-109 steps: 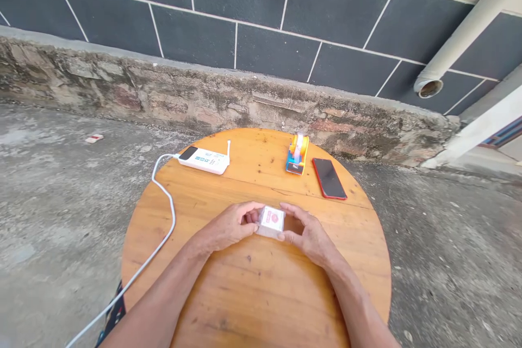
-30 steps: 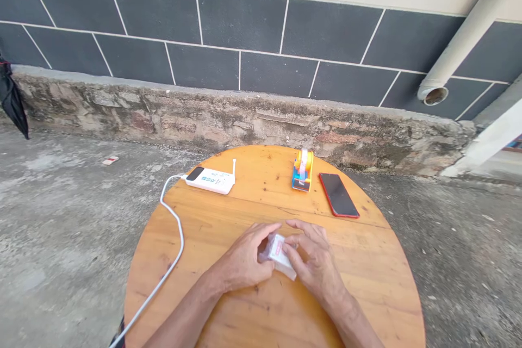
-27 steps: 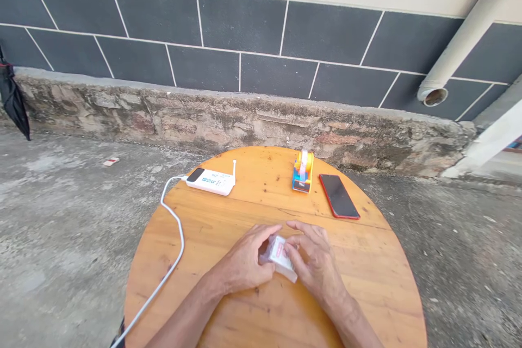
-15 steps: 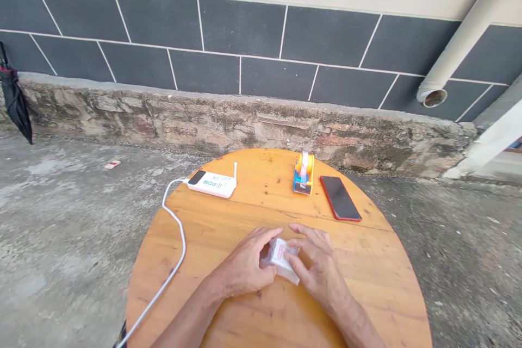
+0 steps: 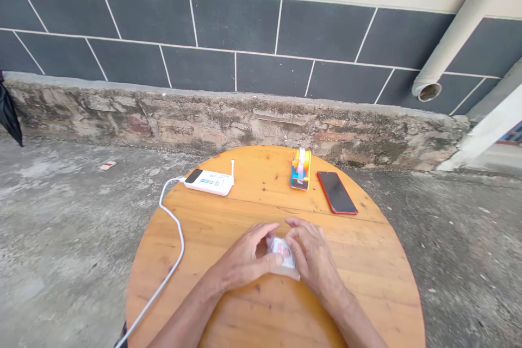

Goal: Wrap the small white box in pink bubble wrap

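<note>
1. My left forearm slants in from the lower left across the round wooden table (image 5: 367, 283). My left hand (image 5: 244, 263) is palm down with the fingers curled, pinching the left side of the small packet (image 5: 281, 250).
2. My right hand (image 5: 314, 261) mirrors it from the lower right, with its fingers bent over the packet's right side and closed on it.
3. The hands are drawn together, fingertips almost meeting above the packet. It sits between them, low against the wood, white with a red mark.
4. Beyond my left hand, well apart, lies a white power strip (image 5: 209, 180). Its cable (image 5: 173, 225) curves down past my left forearm.
5. Beyond my right hand stand a tape dispenser (image 5: 300, 169) and, just right of it, a red-edged phone (image 5: 336, 192).
</note>
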{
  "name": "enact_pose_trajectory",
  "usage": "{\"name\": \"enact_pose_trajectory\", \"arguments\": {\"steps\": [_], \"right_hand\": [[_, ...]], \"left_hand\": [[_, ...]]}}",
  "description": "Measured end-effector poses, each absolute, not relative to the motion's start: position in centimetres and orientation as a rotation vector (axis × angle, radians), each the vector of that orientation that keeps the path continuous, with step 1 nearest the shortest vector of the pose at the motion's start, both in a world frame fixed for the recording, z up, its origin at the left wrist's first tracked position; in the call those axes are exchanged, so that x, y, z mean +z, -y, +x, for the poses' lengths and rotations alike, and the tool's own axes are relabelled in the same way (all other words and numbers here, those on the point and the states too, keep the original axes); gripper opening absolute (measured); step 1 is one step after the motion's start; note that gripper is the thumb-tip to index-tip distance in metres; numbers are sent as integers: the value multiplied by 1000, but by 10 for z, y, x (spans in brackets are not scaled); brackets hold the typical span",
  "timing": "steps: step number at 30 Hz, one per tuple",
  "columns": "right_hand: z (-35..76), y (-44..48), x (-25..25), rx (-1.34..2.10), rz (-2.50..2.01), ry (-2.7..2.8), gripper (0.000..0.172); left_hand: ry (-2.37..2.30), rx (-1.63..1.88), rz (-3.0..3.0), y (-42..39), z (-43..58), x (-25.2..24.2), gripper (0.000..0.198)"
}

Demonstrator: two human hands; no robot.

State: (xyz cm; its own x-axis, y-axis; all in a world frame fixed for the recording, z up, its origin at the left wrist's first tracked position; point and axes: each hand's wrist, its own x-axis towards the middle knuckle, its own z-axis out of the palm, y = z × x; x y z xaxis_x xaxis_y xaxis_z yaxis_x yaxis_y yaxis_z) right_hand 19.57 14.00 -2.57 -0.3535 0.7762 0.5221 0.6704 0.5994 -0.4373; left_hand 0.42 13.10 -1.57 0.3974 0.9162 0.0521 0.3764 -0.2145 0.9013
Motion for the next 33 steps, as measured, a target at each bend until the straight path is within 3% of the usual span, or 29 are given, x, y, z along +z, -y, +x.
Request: {"name": "enact_pose_trajectory", "arguments": {"steps": [4,13,27,30,33], "right_hand": [[198,-141,-21,327,-1150,2095,17],[206,-140,-7,620,-1170,1932,17],[216,-164,32,442,-1228,2032,16],[216,-171,41,405,-1252,2064,17],[213,-177,49,365,-1244,2080,17]], "left_hand": [[-1184,823,1760,-129,12,-16,45],[-1058,864,1738,-123,13,-15,75],[-996,699,1704,-123,5,-23,115],[-930,721,1672,-124,4,-22,109],[-801,762,1616,-125,2,-16,84]]}}
